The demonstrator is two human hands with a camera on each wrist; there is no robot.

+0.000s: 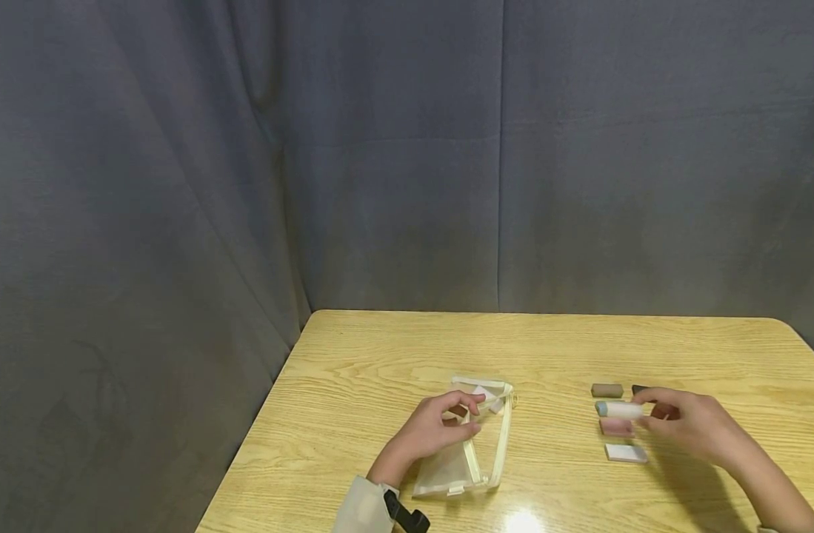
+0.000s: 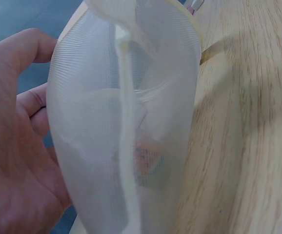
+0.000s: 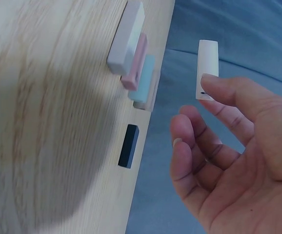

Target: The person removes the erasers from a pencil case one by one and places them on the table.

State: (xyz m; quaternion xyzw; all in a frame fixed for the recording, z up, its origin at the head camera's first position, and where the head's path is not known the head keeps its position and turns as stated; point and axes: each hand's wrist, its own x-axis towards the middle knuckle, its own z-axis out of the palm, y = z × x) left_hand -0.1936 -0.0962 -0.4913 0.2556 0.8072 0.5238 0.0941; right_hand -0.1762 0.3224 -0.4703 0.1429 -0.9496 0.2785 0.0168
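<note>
At the translucent zip pouch (image 1: 440,474), my left hand (image 1: 436,429) has its thumb and index finger apart beside the parted mouth. Loosely bent fingers lie along the pouch's side in the left wrist view, some of them hidden behind the mesh. Inside show a white piece (image 1: 489,398) and an orange printed patch (image 2: 146,158). My right hand (image 1: 693,422) pinches a small white eraser-like block (image 3: 208,66) between thumb and finger, above the row of blocks. Under it lie a pale block (image 1: 625,453), a pink block (image 1: 616,427) and a light blue block (image 3: 142,80).
A grey-brown block (image 1: 606,390) lies at the far end of the row, with a black block (image 3: 129,146) to its right. The wooden table (image 1: 353,370) ends at a dark curtain (image 1: 393,185). A black strap (image 1: 407,512) circles the left wrist.
</note>
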